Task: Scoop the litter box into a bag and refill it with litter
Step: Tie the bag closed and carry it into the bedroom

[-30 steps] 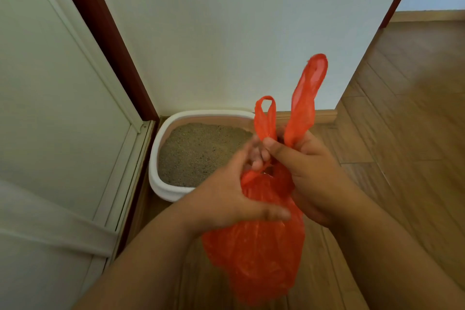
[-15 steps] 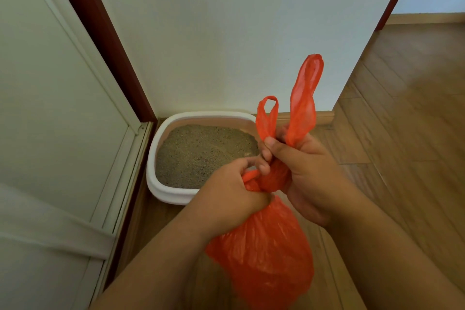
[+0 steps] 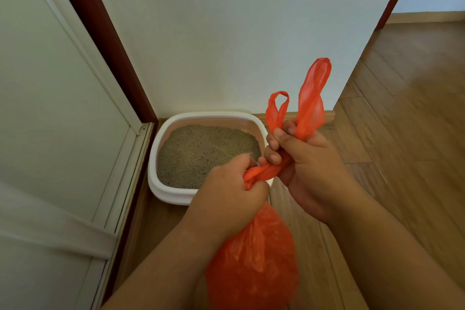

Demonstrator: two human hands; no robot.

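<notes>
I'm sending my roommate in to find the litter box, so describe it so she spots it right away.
Go to the corner where the white wall meets the dark red door frame. On the wooden floor there sits the litter box: a low white tray with rounded corners, filled with grey-brown litter. It is the only container on the floor.

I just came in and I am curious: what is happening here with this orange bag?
A person is closing an orange bag above the floor. The left hand grips its twisted neck, and the right hand holds the two handles, which stick up. No finished knot shows. Beyond the hands, a white litter box sits in the corner with litter in it.
</notes>
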